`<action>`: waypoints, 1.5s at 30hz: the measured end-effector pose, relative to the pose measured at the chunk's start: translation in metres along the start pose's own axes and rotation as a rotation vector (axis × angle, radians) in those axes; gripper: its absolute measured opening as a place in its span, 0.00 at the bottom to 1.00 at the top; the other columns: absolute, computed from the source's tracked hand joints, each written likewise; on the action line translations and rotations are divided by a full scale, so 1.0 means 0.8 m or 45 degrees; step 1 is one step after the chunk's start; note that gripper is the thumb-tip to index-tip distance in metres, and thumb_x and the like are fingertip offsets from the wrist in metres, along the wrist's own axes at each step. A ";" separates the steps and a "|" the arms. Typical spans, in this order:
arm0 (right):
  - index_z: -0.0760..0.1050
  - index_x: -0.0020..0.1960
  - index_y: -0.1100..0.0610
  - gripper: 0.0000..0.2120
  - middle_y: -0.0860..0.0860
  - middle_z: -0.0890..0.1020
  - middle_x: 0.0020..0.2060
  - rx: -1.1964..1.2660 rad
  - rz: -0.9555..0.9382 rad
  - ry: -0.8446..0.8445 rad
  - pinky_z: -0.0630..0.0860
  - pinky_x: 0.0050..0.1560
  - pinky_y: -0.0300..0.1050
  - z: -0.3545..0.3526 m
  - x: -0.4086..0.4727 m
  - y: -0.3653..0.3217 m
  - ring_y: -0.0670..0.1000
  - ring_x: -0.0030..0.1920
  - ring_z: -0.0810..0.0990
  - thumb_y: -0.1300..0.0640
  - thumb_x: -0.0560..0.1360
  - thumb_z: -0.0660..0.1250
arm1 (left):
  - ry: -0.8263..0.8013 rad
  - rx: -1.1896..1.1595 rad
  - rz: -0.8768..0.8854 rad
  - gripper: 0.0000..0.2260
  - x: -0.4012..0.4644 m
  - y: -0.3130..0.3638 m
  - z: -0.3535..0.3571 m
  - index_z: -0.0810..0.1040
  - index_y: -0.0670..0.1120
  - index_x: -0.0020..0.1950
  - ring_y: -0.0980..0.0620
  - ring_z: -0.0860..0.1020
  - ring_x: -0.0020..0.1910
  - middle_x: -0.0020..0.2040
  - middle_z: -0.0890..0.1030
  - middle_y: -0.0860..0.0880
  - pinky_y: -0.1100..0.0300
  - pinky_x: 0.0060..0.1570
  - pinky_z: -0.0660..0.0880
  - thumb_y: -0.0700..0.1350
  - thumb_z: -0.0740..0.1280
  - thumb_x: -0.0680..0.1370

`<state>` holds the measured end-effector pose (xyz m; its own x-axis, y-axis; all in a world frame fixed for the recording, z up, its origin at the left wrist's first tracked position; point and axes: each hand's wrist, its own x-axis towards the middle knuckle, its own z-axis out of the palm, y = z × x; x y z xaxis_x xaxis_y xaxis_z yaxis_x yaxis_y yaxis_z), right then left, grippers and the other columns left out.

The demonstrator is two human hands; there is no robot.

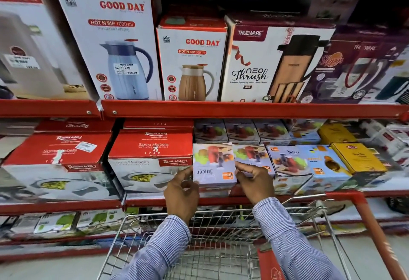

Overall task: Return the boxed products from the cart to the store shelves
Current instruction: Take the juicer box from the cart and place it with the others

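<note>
A small pale juicer box, its label upside down, sits at the front of the middle shelf on top of another box. My left hand touches its left edge with fingers spread. My right hand pinches its right edge. Other juicer boxes stand in a row to its right. The wire cart is right below my arms; its visible mesh basket shows no boxes.
Red Rishabh casserole boxes crowd the shelf left of the juicer box. Yellow boxes lie further right. The upper shelf carries Good Day flask boxes and a Trueware box. The cart's red handle is at right.
</note>
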<state>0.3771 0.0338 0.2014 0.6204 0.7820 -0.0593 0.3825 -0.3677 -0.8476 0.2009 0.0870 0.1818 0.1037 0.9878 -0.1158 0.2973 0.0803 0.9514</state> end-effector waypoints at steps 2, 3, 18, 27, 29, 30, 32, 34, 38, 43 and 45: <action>0.81 0.57 0.54 0.12 0.51 0.84 0.55 0.003 0.027 0.020 0.72 0.54 0.36 0.006 0.006 0.006 0.50 0.56 0.81 0.58 0.74 0.69 | 0.007 0.002 -0.005 0.17 0.004 -0.005 0.003 0.80 0.50 0.61 0.52 0.83 0.49 0.53 0.85 0.50 0.60 0.51 0.80 0.37 0.69 0.74; 0.82 0.57 0.53 0.12 0.51 0.85 0.55 -0.004 0.039 0.025 0.73 0.54 0.36 0.009 0.008 0.009 0.50 0.54 0.81 0.58 0.74 0.69 | 0.007 0.015 -0.002 0.17 0.007 -0.008 0.005 0.79 0.50 0.62 0.52 0.82 0.48 0.54 0.85 0.50 0.62 0.49 0.79 0.37 0.68 0.74; 0.83 0.53 0.57 0.10 0.57 0.86 0.48 -0.345 -0.054 0.119 0.80 0.52 0.45 0.030 0.028 0.016 0.55 0.44 0.84 0.60 0.73 0.67 | 0.118 0.143 0.041 0.12 0.017 -0.013 0.030 0.82 0.45 0.58 0.54 0.81 0.41 0.50 0.86 0.48 0.66 0.45 0.74 0.42 0.69 0.75; 0.80 0.58 0.57 0.15 0.54 0.81 0.52 -0.417 -0.117 0.207 0.77 0.56 0.42 0.032 0.011 0.016 0.53 0.47 0.82 0.54 0.73 0.70 | 0.137 0.034 -0.035 0.11 0.021 -0.011 0.030 0.84 0.44 0.55 0.66 0.77 0.36 0.44 0.86 0.49 0.85 0.33 0.68 0.44 0.71 0.74; 0.78 0.58 0.53 0.15 0.52 0.80 0.51 -0.474 -0.134 0.232 0.80 0.50 0.46 0.029 0.012 0.014 0.53 0.46 0.81 0.51 0.72 0.68 | 0.131 0.010 -0.058 0.11 0.023 -0.012 0.031 0.84 0.45 0.55 0.68 0.76 0.37 0.42 0.84 0.51 0.84 0.33 0.68 0.44 0.71 0.74; 0.76 0.58 0.51 0.16 0.51 0.80 0.52 -0.492 -0.176 0.238 0.79 0.49 0.46 0.027 0.015 0.011 0.53 0.47 0.81 0.50 0.72 0.68 | 0.128 0.001 -0.065 0.11 0.024 -0.012 0.031 0.84 0.44 0.55 0.68 0.77 0.37 0.42 0.84 0.52 0.84 0.33 0.68 0.44 0.71 0.74; 0.72 0.63 0.52 0.22 0.51 0.79 0.56 -0.492 -0.320 0.138 0.76 0.56 0.47 0.021 0.030 0.003 0.54 0.55 0.78 0.50 0.70 0.67 | 0.124 -0.017 -0.083 0.11 0.024 -0.012 0.031 0.84 0.44 0.55 0.67 0.77 0.37 0.41 0.84 0.51 0.83 0.33 0.69 0.44 0.71 0.74; 0.64 0.71 0.55 0.33 0.55 0.73 0.67 -0.632 -0.415 -0.135 0.66 0.68 0.50 0.014 0.050 -0.011 0.57 0.68 0.69 0.47 0.69 0.69 | 0.122 -0.028 -0.108 0.11 0.025 -0.009 0.031 0.84 0.44 0.55 0.67 0.77 0.36 0.41 0.84 0.51 0.79 0.36 0.71 0.45 0.71 0.74; 0.51 0.76 0.56 0.52 0.56 0.59 0.77 -1.093 -0.385 -0.522 0.56 0.75 0.53 0.009 0.088 -0.029 0.58 0.76 0.56 0.34 0.63 0.71 | 0.127 -0.038 -0.173 0.10 0.025 -0.008 0.032 0.84 0.44 0.54 0.65 0.76 0.34 0.41 0.84 0.50 0.66 0.48 0.73 0.45 0.71 0.74; 0.53 0.75 0.56 0.61 0.56 0.62 0.75 -1.322 -0.487 -0.648 0.61 0.74 0.53 0.002 0.115 -0.034 0.58 0.74 0.61 0.27 0.53 0.72 | 0.126 -0.053 -0.191 0.10 0.025 -0.008 0.032 0.84 0.43 0.52 0.63 0.77 0.34 0.44 0.86 0.48 0.66 0.48 0.73 0.46 0.72 0.73; 0.55 0.75 0.56 0.60 0.56 0.63 0.74 -1.349 -0.536 -0.648 0.62 0.72 0.52 0.002 0.116 -0.033 0.58 0.72 0.63 0.30 0.53 0.74 | 0.122 -0.062 -0.202 0.10 0.027 -0.009 0.032 0.84 0.44 0.52 0.64 0.77 0.35 0.41 0.85 0.50 0.66 0.49 0.73 0.46 0.72 0.73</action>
<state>0.4235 0.1173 0.2171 0.0713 0.9561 -0.2842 0.9964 -0.0811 -0.0227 0.2252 0.1040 0.1652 -0.0325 0.9702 -0.2401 0.2564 0.2403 0.9362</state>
